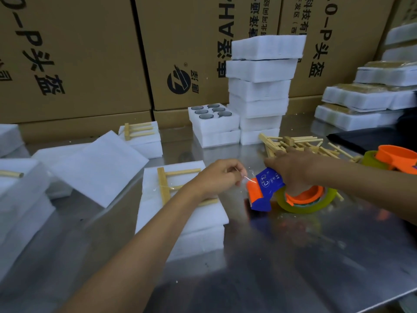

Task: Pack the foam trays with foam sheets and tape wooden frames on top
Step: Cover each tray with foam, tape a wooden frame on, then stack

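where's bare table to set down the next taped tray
Bare steel table near you, right of the tray and below the tape dispenser. Crowded: foam sheets left, tray stack and wooden frames behind.

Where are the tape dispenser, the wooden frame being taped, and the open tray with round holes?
tape dispenser (266, 188): head view, blue body.
wooden frame (163, 185): head view, its crossbar.
open tray (223, 122): head view, bare foam top.

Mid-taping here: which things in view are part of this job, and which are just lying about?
In the job:
left hand pinching the tape end
right hand on the tape dispenser
foam tray with wooden frame

Lying about:
second tape dispenser
cardboard boxes
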`<state>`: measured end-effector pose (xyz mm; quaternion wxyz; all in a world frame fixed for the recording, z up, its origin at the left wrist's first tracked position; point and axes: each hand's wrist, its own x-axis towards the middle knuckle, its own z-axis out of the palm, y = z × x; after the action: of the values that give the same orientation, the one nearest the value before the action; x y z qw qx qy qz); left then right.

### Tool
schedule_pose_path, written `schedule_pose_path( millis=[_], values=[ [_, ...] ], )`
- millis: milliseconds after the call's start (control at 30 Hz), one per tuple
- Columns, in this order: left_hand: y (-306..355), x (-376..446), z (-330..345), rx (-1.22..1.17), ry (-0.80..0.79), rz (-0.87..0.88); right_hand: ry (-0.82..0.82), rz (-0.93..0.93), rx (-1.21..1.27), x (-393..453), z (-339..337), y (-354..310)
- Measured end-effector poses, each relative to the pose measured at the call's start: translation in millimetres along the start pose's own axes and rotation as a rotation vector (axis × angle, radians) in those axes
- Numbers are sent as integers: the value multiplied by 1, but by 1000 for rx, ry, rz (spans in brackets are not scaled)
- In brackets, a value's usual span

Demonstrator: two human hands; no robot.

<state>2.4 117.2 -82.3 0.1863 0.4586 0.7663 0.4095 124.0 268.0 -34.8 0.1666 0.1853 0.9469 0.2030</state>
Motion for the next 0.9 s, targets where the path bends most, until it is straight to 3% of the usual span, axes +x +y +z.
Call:
schedule_pose_path(
  millis=[167, 333, 533, 633, 900],
  values=[
    [3, 2, 3, 59, -81, -135, 171, 186, 262, -19, 22, 23],
    [-1, 5, 6, 437, -54, -119, 424, 436, 537, -40, 64, 37],
    [0, 2, 7, 611, -52, -92, 845, 553, 444, -51, 96, 0],
    [0, 0, 8, 703, -90, -88, 902, 548, 361, -51, 104, -25],
    [11, 2, 12, 894, -199, -113, 839, 554, 354, -52, 122, -49]
  ],
)
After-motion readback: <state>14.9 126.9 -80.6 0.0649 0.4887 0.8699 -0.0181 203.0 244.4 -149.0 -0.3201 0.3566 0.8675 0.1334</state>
